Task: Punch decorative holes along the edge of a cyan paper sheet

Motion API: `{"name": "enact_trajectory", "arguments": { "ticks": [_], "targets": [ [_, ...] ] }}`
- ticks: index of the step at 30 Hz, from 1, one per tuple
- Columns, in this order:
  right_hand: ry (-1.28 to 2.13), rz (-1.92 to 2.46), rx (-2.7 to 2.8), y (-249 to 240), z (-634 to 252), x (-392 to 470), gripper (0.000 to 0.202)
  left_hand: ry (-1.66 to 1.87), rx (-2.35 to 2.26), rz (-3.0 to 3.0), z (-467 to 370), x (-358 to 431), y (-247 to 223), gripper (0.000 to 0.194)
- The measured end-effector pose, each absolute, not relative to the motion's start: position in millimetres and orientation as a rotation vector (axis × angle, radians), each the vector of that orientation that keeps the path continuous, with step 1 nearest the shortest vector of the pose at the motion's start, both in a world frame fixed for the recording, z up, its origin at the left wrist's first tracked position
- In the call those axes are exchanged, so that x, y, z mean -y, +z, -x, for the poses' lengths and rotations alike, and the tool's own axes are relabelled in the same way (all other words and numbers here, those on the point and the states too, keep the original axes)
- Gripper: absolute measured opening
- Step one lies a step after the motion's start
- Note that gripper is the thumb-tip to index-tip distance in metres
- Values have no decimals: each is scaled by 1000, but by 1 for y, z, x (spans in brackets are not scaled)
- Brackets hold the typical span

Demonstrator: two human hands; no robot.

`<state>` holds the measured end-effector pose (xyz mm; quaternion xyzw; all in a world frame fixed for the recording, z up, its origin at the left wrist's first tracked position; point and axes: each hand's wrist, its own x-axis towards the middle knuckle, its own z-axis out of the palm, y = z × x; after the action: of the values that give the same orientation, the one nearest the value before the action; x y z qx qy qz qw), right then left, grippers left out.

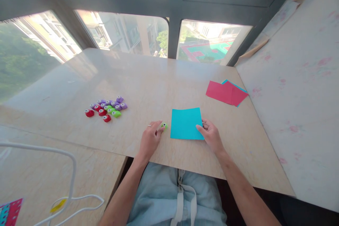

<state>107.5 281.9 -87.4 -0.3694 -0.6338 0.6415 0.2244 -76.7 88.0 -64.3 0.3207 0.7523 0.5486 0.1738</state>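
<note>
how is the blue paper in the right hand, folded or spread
Spread: the blue paper shows one broad, four-cornered face, with no crease or folded flap visible; the right hand grips its right edge.

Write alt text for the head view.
A person's left hand holds a small green piece; the right hand grips a blue sheet by its edge. On the pale tabletop, purple, green and red pieces cluster at left, red sheets at right.

Pale blue bottoms (153, 190) have a white drawstring (180, 203).
</note>
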Motion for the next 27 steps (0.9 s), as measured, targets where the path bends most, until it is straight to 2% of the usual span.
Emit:
{"name": "enact_trajectory", "arguments": {
  "ticks": [4,10,14,19,27],
  "targets": [
    [1742,1060,1721,-90,-104,-285,63,1519,-2147,-903,73,-90,-61,47],
    [1712,1010,1743,-93,-90,-290,61,1542,-2047,-986,87,-102,-67,31],
    [1765,961,1751,-88,-84,-291,59,1546,-1896,-956,105,-103,-74,33],
    [1801,914,1697,-86,-81,-291,54,1434,-1990,-1144,115,-99,-80,33],
    [1688,983,1672,-92,-78,-291,63,1389,-2031,-1212,113,-98,-78,31]
  ]
}}
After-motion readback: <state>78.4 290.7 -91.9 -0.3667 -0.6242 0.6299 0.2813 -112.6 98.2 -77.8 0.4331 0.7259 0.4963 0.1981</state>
